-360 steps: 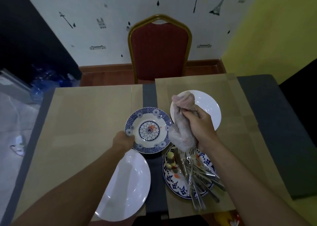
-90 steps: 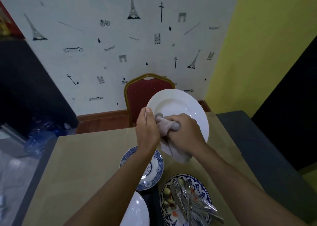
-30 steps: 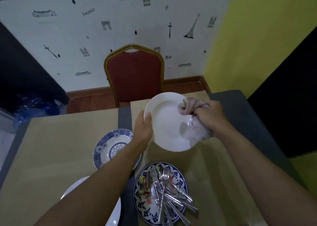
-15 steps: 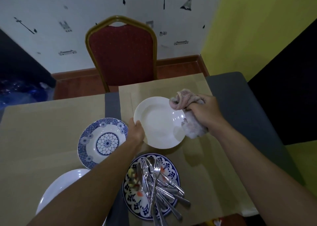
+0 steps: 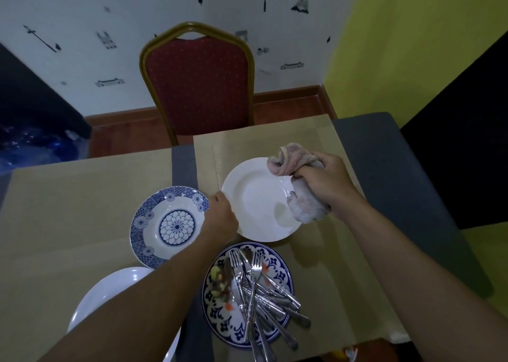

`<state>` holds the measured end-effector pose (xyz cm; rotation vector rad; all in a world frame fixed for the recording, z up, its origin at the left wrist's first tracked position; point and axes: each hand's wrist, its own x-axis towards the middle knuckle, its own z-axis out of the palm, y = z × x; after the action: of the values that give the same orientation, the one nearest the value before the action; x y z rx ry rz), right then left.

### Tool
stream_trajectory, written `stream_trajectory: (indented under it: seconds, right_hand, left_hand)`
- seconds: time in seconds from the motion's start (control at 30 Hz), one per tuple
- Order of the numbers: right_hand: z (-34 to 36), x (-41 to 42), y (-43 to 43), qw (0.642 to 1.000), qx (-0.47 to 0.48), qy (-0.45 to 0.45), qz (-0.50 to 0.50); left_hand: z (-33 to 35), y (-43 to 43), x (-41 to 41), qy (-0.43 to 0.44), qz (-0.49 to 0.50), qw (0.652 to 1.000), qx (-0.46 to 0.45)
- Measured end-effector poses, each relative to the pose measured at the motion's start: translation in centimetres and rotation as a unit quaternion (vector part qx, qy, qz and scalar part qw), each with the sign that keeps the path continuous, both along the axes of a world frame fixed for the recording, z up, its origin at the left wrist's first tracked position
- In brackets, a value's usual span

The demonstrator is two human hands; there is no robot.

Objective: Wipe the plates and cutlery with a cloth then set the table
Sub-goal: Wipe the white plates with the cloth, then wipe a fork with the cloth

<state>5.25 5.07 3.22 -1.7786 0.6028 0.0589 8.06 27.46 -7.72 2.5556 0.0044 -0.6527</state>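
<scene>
2 white plates (image 5: 255,196), 2 blue plates (image 5: 170,224), 1 cloth (image 5: 308,205)

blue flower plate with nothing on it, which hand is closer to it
Left. The left hand grips the white plate right beside the right edge of the blue flower plate. The right hand holds the cloth on the far side of the white plate.

White plate (image 5: 255,196), pink cloth (image 5: 299,185), blue floral-patterned plate (image 5: 167,224), red gold-framed chair (image 5: 198,84).

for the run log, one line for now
left hand: holds white plate rim | right hand: grips cloth | cutlery: piled on dirty plate
</scene>
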Motion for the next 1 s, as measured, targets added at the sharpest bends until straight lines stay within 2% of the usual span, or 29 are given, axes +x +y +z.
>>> stream_trajectory:
  seconds: [0.2,0.33,0.53,0.63,0.73,0.9,1.0]
  right_hand:
    - [0.2,-0.8,2.5,0.999,0.024,-0.023,-0.024]
    - [0.3,-1.7,4.3,0.999,0.020,-0.028,-0.037]
    - [0.6,-4.1,7.2,0.998,0.034,-0.026,-0.042]
    - [0.5,-5.4,8.1,0.998,0.040,-0.026,-0.051]
    - [0.2,-6.5,8.4,0.997,0.033,-0.018,-0.062]
    - [-0.1,-8.0,8.3,0.997,0.033,-0.012,-0.075]
    - [-0.1,-8.8,8.2,0.996,0.037,-0.011,-0.083]
  left_hand:
    - [1.9,1.4,-0.9,-0.030,-0.053,0.998,-0.002]
    - [2.4,2.8,-2.1,0.018,-0.071,0.997,-0.021]
    - [2.8,3.5,-7.0,0.060,-0.173,0.981,-0.059]
    - [1.8,3.8,-9.8,0.104,-0.211,0.972,-0.024]
    - [0.4,4.2,-11.6,0.130,-0.216,0.968,-0.021]
    - [-0.5,3.8,-13.3,0.102,-0.198,0.975,0.011]
    - [0.0,3.8,-13.5,0.113,-0.189,0.975,-0.004]
